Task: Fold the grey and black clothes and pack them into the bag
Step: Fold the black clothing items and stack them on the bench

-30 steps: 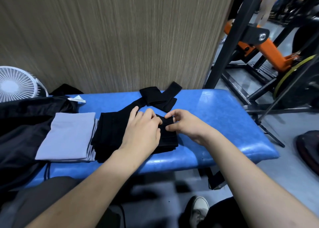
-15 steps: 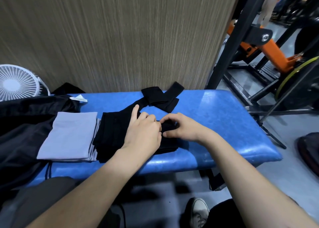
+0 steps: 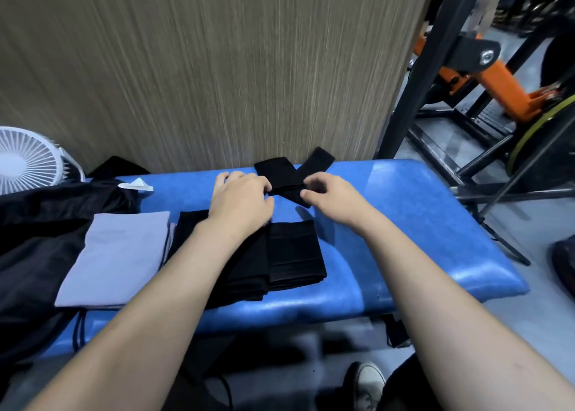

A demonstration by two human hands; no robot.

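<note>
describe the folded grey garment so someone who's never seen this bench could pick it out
Start at the blue padded bench against the wood-grain wall. On its left part, right of the dark bag-like fabric, lies the folded grey garment, a flat pale rectangle. It is the only light-coloured cloth there; the folded pile beside it on the right and the pieces near the wall are all black.

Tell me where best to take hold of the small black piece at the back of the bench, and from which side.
Probably by the near edge of the small black piece, from the front. It lies flat on the blue bench, its far end at the wall. The left hand and right hand already flank that edge.
</note>
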